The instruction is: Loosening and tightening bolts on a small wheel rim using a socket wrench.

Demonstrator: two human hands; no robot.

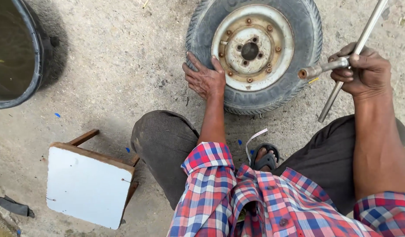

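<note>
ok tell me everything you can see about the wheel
The wheel lies flat on the concrete ground. A worn black rubber tyre surrounds a pale metal rim, rusty around the hub, with a ring of bolts and a dark centre hole. The left hand rests on the tyre's edge.

Red-blue-white plaid shirt (272, 202), sleeves rolled up; dark grey trousers (165, 145); black sandal (266, 159)

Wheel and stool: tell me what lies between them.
In the head view, between the wheel and the stool lie bare concrete ground and the person's bent left knee.
</note>
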